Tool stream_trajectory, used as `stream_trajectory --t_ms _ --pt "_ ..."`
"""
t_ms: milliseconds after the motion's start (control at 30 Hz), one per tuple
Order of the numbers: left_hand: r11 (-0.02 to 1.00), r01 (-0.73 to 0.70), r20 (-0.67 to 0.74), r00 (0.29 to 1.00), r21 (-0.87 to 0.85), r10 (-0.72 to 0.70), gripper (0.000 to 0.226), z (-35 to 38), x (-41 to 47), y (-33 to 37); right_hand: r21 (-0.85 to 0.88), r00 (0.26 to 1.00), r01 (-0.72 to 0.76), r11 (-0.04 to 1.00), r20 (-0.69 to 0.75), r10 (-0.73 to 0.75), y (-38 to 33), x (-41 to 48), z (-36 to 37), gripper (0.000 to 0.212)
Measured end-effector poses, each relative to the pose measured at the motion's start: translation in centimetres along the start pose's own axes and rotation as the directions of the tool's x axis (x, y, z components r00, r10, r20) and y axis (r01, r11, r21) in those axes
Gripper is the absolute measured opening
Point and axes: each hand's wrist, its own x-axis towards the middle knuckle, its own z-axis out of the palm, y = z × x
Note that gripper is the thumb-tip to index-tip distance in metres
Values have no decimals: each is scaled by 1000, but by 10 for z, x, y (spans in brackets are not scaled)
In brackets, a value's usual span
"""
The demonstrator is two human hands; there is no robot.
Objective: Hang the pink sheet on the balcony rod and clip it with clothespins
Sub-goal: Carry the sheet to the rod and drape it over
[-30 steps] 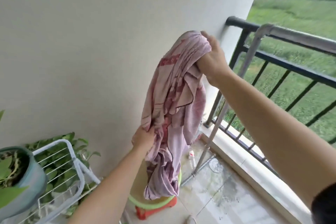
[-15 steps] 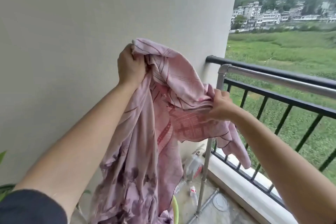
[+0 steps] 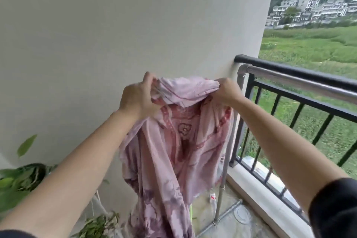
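Note:
The pink patterned sheet [image 3: 179,152] hangs bunched in front of me, held up at chest height. My left hand [image 3: 137,100] grips its top edge on the left, and my right hand [image 3: 226,92] grips the top edge on the right, close to the wall. The silver metal rod [image 3: 301,81] runs to the right just beyond my right hand, in front of the black balcony railing [image 3: 309,75]. The sheet's lower part trails down toward the floor. No clothespins are in view.
A pale wall [image 3: 116,35] stands straight ahead. Green potted plants [image 3: 21,177] sit at the lower left. The rod's upright post [image 3: 224,179] stands on the wet floor by the railing's base ledge [image 3: 257,191]. Fields and buildings lie beyond.
Both hands moved to the same height and now hold the sheet's top edge spread between them; earlier the left was higher and the right lower.

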Motion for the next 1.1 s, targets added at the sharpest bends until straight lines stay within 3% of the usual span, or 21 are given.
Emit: stream_trajectory --t_ms 67,100,267,367,500,633,733,867,900,1000,1033,1100 --pt "971 66 194 974 231 -113 98 23 -32 -21 158 992 -47 986 -105 64 4 1 -11 20" --pt "960 87 254 955 266 -157 108 37 -50 -25 199 988 -29 980 -142 59 -1 -2 -16 21" --pt "946 320 171 930 54 -325 118 115 -125 0 380 986 89 921 -166 -27 -34 -20 -21 28" --pt "821 552 271 820 -147 -504 128 152 -159 30 511 991 47 858 -132 24 -32 -24 -20 26" --pt "565 752 419 659 -340 -624 136 193 -195 54 801 974 -101 590 -42 224 -19 -23 -29 18" --pt "447 819 578 571 -358 -583 151 213 -219 84 924 933 -184 336 57 355 -11 -27 -37 24" --pt "470 789 583 611 -396 -535 137 222 -240 112 957 893 -228 178 133 430 -11 -32 -40 29" --pt "572 813 583 518 -109 -626 162 240 -254 130 970 862 -226 96 153 483 -11 -34 -42 31" --pt "558 826 544 504 -77 -671 151 245 -250 128 968 861 -227 107 149 487 -10 -34 -41 29" --pt "474 876 536 443 -88 -719 59 240 -223 115 973 849 -218 80 148 508 -3 -32 -38 28" --pt "482 873 557 438 -75 -706 40 238 -214 107 977 840 -208 52 151 520 2 -32 -36 28" --pt "507 860 556 451 -61 -698 29 225 -197 83 976 843 -164 141 65 535 15 -30 -35 27"
